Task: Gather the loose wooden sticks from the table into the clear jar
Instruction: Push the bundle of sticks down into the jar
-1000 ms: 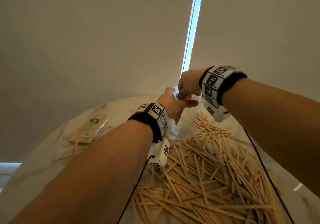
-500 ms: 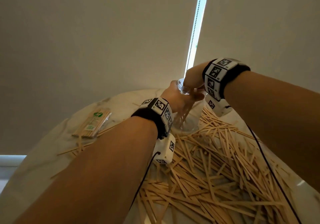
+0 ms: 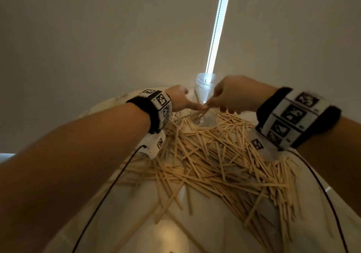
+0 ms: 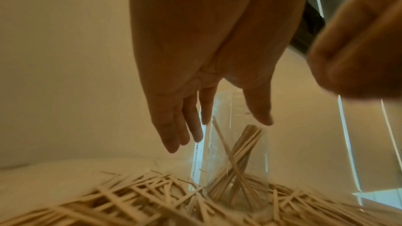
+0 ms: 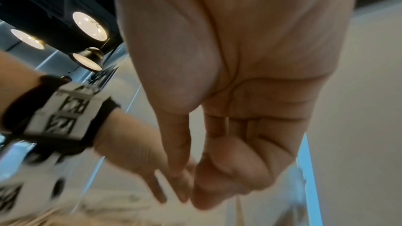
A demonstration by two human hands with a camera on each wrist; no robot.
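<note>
Thin pale wooden sticks (image 3: 220, 155) looked light, stiff, slippery (best pinched mid-length in bundles); clear plastic jar (image 3: 205, 100) tippable; left hand (image 4: 195, 75) open, empty; right hand (image 5: 228, 126) loosely curled, seemingly empty.

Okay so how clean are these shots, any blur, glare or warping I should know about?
Head view: wide-angle warping bends the table edge, and the bright window strip glares behind the clear jar. Left wrist view: the sticks in the jar read sharp, the right hand is blurred. Right wrist view: ceiling lamps flare and the left hand is motion-smeared.
</note>
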